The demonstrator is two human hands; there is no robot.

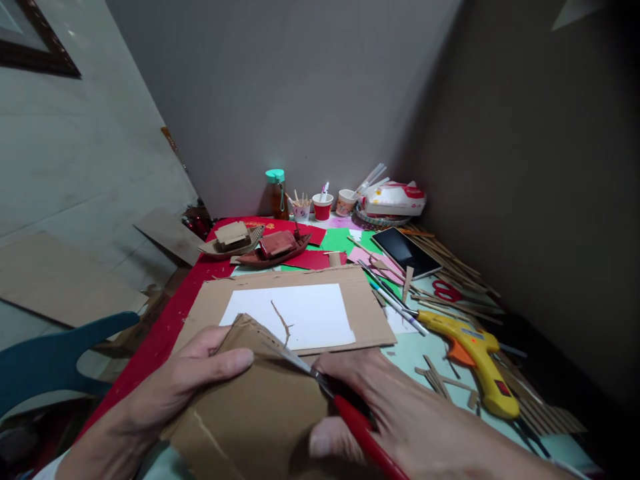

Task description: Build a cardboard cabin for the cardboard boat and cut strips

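My left hand (200,367) grips a brown piece of cardboard (250,413) along its left side, thumb on top. In my right hand (380,400) is a pair of red-handled scissors (353,423). Their blades lie along the upper edge of the cardboard, pointing toward its far corner; a thin strip runs beside them. The lower blade is partly hidden. Just beyond, a white sheet of paper (305,307) rests on a flat cardboard panel (375,307), with a thin twig-like scrap (281,319) on it.
Two model boats (277,247) stand at the back left. A yellow glue gun (470,353) lies to the right, near a tablet (406,252), small red scissors (447,291) and cardboard strips (450,260). Behind are a bottle (278,197), several cups (323,208) and a tissue pack (395,199).
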